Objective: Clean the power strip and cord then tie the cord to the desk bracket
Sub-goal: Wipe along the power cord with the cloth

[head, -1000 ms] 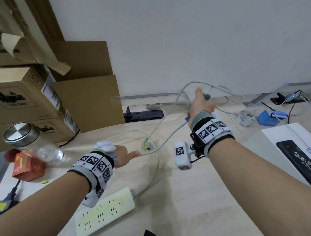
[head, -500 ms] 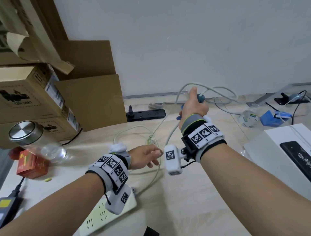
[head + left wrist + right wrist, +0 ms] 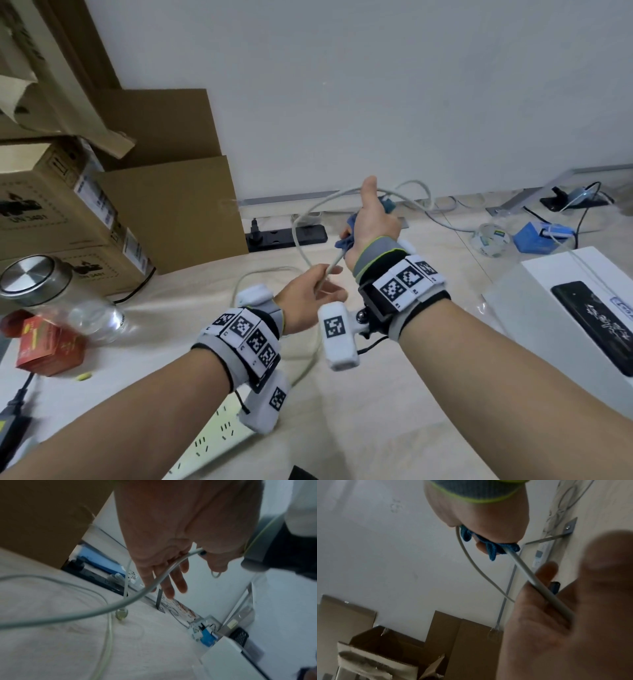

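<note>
R hand [image 3: 371, 226] raised over desk [image 3: 394, 428], fist closed round blue cloth [image 3: 344, 241] wrapped on grey cord [image 3: 310, 219], thumb up. L hand [image 3: 308, 298] just below, thumb + fingers [image 3: 334, 293] pinching same cord, other fingers loosely spread. Cord loops back toward wall. White power strip [image 3: 212, 445] lies on desk under L wrist. Metal bracket [image 3: 570, 527] at desk's rear edge.

Grey cord [image 3: 301, 236] loops above desk; white power strip [image 3: 219, 442] lies flat.
</note>
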The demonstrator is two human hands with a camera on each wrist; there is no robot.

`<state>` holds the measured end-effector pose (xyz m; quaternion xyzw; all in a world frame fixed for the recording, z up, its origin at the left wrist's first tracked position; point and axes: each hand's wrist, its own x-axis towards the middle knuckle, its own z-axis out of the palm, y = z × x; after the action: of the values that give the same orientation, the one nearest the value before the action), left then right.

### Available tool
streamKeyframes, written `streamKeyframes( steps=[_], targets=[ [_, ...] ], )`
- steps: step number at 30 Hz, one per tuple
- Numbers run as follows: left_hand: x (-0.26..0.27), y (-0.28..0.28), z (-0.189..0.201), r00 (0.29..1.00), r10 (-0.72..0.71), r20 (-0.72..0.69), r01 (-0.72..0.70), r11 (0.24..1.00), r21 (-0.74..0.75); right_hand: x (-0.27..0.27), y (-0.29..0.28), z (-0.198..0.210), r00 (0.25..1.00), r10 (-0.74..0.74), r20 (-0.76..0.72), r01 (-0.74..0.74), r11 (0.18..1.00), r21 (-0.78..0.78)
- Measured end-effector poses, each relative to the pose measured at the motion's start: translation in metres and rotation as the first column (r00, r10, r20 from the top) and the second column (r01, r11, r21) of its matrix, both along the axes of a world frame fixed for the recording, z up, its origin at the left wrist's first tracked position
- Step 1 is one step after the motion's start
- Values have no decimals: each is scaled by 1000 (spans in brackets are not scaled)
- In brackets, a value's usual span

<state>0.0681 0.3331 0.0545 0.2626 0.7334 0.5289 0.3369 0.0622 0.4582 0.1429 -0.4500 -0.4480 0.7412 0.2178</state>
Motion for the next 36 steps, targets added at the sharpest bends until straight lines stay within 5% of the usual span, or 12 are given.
streamKeyframes(
  steps=[5,12,14,16,19,24,27,30,33,36],
  targets=[
    [0,-13,6,950,212,-228,-224,974,-28,7,12,-9,983,166,75,-157,980,-120],
    [-11,-24,13,909,-119,-399,-60,911,-408,16,3,-30,934,305,186,-297,952,-67],
    [-4,-19,15,953,-62,-296,-45,939,-342,18,-5,-29,928,319,192,-323,946,-10],
    [-3,-12,17,993,115,-11,-115,979,-168,18,-10,-29,901,363,237,-392,916,87],
    [-20,-11,21,837,338,431,-383,924,19,20,-11,-29,837,459,298,-532,811,243],
    [-47,-11,37,663,419,620,-687,671,281,29,3,-37,725,454,517,-674,619,403],
    [-52,-4,53,639,317,701,-700,617,360,35,15,-48,680,374,630,-689,619,376],
    [-46,14,71,723,360,590,-635,682,362,43,21,-58,568,385,727,-764,576,291],
    [-37,38,84,875,463,143,-483,852,203,50,14,-71,320,393,862,-934,282,219],
    [-43,48,80,883,316,-348,-330,944,21,58,0,-84,132,359,924,-991,21,133]
  ],
)
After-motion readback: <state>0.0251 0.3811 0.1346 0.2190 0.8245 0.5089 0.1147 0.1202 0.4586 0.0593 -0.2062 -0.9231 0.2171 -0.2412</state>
